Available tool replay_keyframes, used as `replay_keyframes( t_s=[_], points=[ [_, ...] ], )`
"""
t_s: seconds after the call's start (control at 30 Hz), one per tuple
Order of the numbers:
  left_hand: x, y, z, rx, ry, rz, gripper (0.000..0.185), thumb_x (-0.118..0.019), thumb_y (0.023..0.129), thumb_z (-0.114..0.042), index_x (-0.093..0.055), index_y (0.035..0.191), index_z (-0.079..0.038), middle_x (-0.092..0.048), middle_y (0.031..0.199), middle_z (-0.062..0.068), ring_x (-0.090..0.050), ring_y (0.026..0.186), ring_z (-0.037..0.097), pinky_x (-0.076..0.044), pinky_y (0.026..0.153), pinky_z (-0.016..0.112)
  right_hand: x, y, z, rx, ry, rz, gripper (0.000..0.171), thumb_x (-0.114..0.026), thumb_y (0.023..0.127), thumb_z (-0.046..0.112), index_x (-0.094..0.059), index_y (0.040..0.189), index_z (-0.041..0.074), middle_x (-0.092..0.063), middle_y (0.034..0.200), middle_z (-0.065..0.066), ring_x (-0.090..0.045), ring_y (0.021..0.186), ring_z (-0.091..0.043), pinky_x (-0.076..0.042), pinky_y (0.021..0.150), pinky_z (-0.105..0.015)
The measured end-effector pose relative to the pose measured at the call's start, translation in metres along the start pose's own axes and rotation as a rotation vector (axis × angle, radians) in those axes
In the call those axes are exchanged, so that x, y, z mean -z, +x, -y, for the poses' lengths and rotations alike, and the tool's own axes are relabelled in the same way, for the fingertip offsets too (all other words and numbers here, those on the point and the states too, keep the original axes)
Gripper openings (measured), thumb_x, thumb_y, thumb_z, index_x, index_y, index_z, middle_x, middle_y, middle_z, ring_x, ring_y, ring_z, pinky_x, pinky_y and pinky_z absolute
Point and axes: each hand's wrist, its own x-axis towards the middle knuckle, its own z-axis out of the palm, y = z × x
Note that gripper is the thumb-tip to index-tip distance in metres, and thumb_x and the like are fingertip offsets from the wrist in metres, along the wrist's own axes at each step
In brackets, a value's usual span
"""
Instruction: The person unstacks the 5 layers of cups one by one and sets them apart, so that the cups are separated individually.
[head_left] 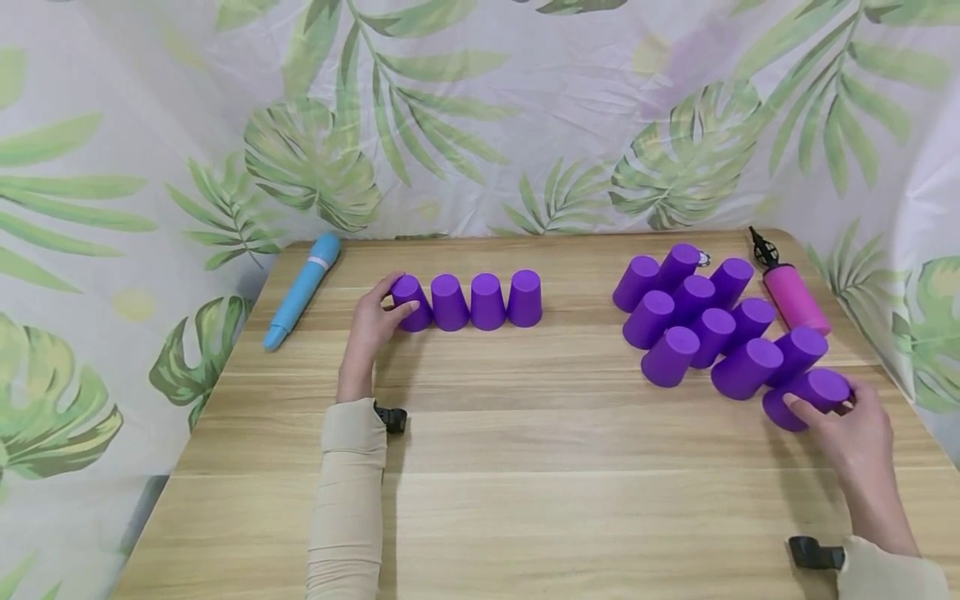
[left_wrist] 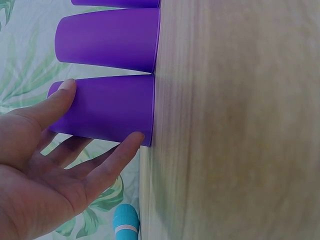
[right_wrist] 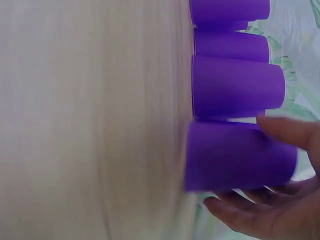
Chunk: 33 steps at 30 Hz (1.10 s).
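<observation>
Four purple cups stand upside down in a row at the back left of the wooden table. My left hand holds the leftmost cup between thumb and fingers; in the left wrist view the fingers lie along this cup, which stands on the table. At the right is a cluster of several more upside-down purple cups. My right hand grips the nearest cup of that cluster, tilted. In the right wrist view, the fingers wrap that cup.
A blue cylinder-shaped pump lies at the table's back left. A pink pump with a black nozzle lies behind the right cluster. A leaf-print cloth hangs behind and beside the table.
</observation>
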Motion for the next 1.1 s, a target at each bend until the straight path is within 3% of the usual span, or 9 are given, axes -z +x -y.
replay_keyframes(
  t_s=[0.1, 0.17, 0.3, 0.47, 0.63, 0.8, 0.9, 1.0, 1.1],
  points=[
    [0.0, -0.001, 0.0, 0.001, -0.008, 0.014, 0.061, -0.067, 0.091, -0.011, -0.041, 0.146, -0.006, -0.046, 0.141, 0.025, -0.047, 0.127, 0.04, -0.044, 0.103, 0.048, 0.007, -0.014, 0.01, 0.048, -0.027, -0.086, 0.081, -0.067, 0.089, 0.024, -0.02, 0.15, -0.001, -0.031, 0.148, -0.03, -0.034, 0.131, -0.05, -0.035, 0.103, -0.059],
    [0.001, -0.001, 0.0, 0.005, -0.016, 0.019, 0.061, -0.067, 0.091, -0.01, -0.041, 0.146, -0.006, -0.046, 0.141, 0.025, -0.047, 0.126, 0.041, -0.044, 0.102, 0.048, 0.011, -0.025, 0.021, 0.114, -0.033, -0.219, 0.078, -0.068, 0.088, 0.018, -0.024, 0.15, 0.003, -0.034, 0.148, -0.026, -0.034, 0.132, -0.047, -0.03, 0.104, -0.064],
    [0.007, -0.001, -0.001, -0.007, -0.007, -0.012, 0.059, -0.067, 0.091, -0.011, -0.042, 0.145, -0.006, -0.046, 0.141, 0.024, -0.047, 0.126, 0.04, -0.045, 0.102, 0.048, 0.011, -0.038, 0.058, 0.301, 0.004, -0.411, 0.068, -0.068, 0.086, 0.011, -0.036, 0.146, 0.007, -0.042, 0.143, -0.021, -0.038, 0.131, -0.04, -0.03, 0.109, -0.055],
    [0.01, 0.001, -0.002, -0.015, 0.016, -0.014, 0.059, -0.067, 0.091, -0.012, -0.043, 0.145, -0.007, -0.047, 0.14, 0.024, -0.047, 0.127, 0.039, -0.045, 0.102, 0.048, -0.011, -0.038, 0.11, 0.582, 0.126, -0.432, 0.055, -0.07, 0.085, 0.006, -0.051, 0.137, 0.005, -0.053, 0.133, -0.019, -0.048, 0.121, -0.033, -0.034, 0.107, -0.026],
    [0.009, 0.0, -0.003, 0.003, 0.006, -0.007, 0.06, -0.067, 0.091, -0.012, -0.042, 0.145, -0.008, -0.046, 0.141, 0.024, -0.047, 0.126, 0.04, -0.045, 0.102, 0.048, -0.05, -0.037, 0.161, 0.826, 0.239, -0.33, 0.045, -0.071, 0.083, 0.001, -0.06, 0.126, 0.004, -0.061, 0.123, -0.016, -0.055, 0.111, -0.033, -0.04, 0.098, -0.022],
    [0.009, 0.001, -0.003, -0.004, 0.005, -0.018, 0.06, -0.067, 0.091, -0.011, -0.043, 0.145, -0.007, -0.047, 0.141, 0.024, -0.047, 0.127, 0.038, -0.044, 0.103, 0.047, -0.097, -0.031, 0.209, 0.961, 0.27, -0.119, 0.043, -0.07, 0.084, 0.0, -0.059, 0.125, 0.001, -0.061, 0.121, -0.016, -0.057, 0.107, -0.031, -0.046, 0.094, -0.036],
    [0.007, 0.0, -0.002, -0.009, 0.009, -0.019, 0.059, -0.068, 0.09, -0.011, -0.044, 0.144, -0.006, -0.048, 0.139, 0.024, -0.047, 0.128, 0.036, -0.044, 0.103, 0.046, -0.129, -0.024, 0.227, 0.971, 0.207, 0.034, 0.046, -0.07, 0.086, 0.004, -0.055, 0.128, -0.002, -0.057, 0.125, -0.02, -0.053, 0.114, -0.033, -0.045, 0.098, -0.046],
    [0.005, -0.001, -0.003, -0.016, 0.001, -0.018, 0.059, -0.069, 0.089, -0.011, -0.045, 0.142, -0.005, -0.049, 0.139, 0.023, -0.047, 0.128, 0.036, -0.044, 0.103, 0.046, -0.161, -0.015, 0.238, 0.923, 0.099, 0.183, 0.053, -0.069, 0.088, 0.012, -0.048, 0.135, -0.001, -0.051, 0.132, -0.021, -0.047, 0.124, -0.035, -0.039, 0.105, -0.047],
    [0.004, 0.0, -0.003, -0.023, -0.007, -0.012, 0.058, -0.069, 0.089, -0.011, -0.045, 0.142, -0.004, -0.049, 0.139, 0.023, -0.047, 0.128, 0.035, -0.045, 0.103, 0.046, -0.189, -0.006, 0.246, 0.851, 0.022, 0.28, 0.06, -0.069, 0.089, 0.017, -0.042, 0.139, 0.0, -0.047, 0.137, -0.021, -0.044, 0.128, -0.035, -0.038, 0.106, -0.048]
  ],
)
